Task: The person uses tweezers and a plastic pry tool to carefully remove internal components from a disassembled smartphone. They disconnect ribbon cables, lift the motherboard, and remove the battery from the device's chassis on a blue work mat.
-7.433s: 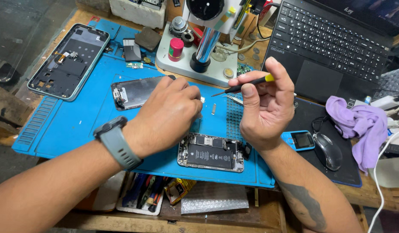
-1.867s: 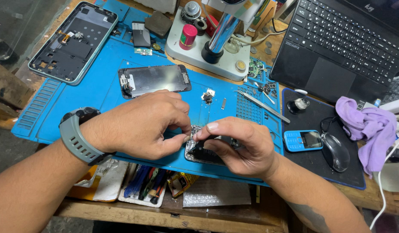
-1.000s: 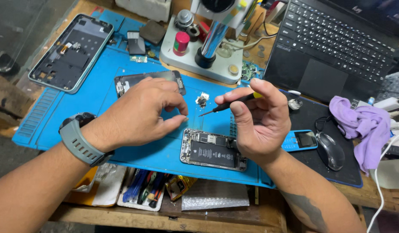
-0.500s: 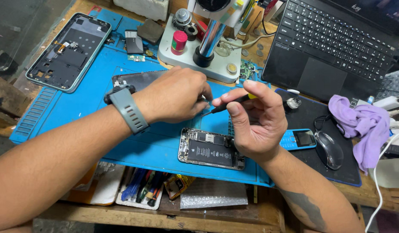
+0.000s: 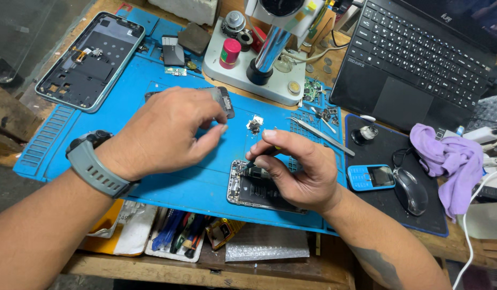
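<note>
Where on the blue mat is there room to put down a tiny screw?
Bare blue mat lies left of the opened phone, below the left hand. Another patch sits between the phone frame and that hand. It is crowded near the microscope base and around the tweezers.

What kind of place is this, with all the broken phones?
Probably a phone repair bench. An opened phone lies on a blue repair mat, a stripped phone frame sits nearby, and the right hand works a small screwdriver.

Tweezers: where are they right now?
In the head view the tweezers lie on the blue mat, right of centre, just beyond the right hand and in front of the laptop.
</note>
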